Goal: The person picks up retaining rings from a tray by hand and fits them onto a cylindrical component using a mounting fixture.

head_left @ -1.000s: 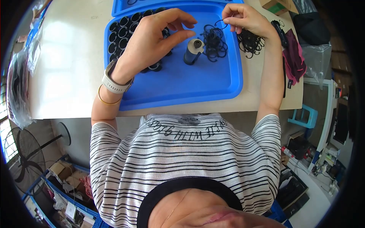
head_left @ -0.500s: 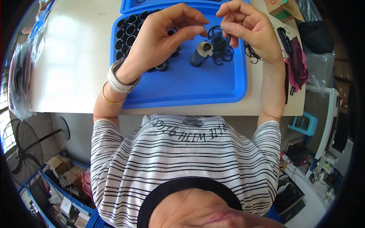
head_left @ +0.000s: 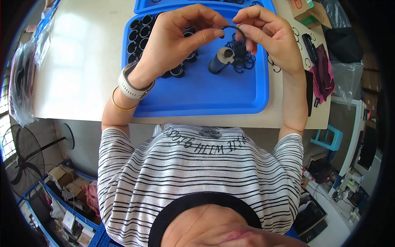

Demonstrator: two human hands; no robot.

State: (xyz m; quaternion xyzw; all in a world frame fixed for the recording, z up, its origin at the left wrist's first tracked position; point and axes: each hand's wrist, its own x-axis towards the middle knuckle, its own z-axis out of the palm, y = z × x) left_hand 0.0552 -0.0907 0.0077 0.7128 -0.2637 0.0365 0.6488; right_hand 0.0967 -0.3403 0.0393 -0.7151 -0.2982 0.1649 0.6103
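A thin black C-shaped ring (head_left: 238,29) is stretched between my hands above the blue tray (head_left: 197,103). My left hand (head_left: 189,31) pinches one end between thumb and fingers. On the other side, my right hand (head_left: 267,35) has thumb and fingers closed on the ring. Below them stands a dark cylinder (head_left: 217,64) with a grey collar and a hole in its top, tilted in this view. A tangled pile of black rings (head_left: 243,61) lies beside it. At the tray's left, rows of short black ring-shaped pieces (head_left: 134,36) are partly hidden by my left hand.
Another blue tray (head_left: 142,5) borders the far side. Right of the tray, loose rings (head_left: 296,35), a black tool-like object (head_left: 309,47) and maroon cloth (head_left: 323,78) lie on the table. A cardboard box (head_left: 308,12) sits at the far right, and plastic-wrapped items (head_left: 26,78) line the left edge.
The ring between my hands now shows plainly as an arc. My hands stay in nearly the same place, while the tray appears shifted slightly right and down in view.
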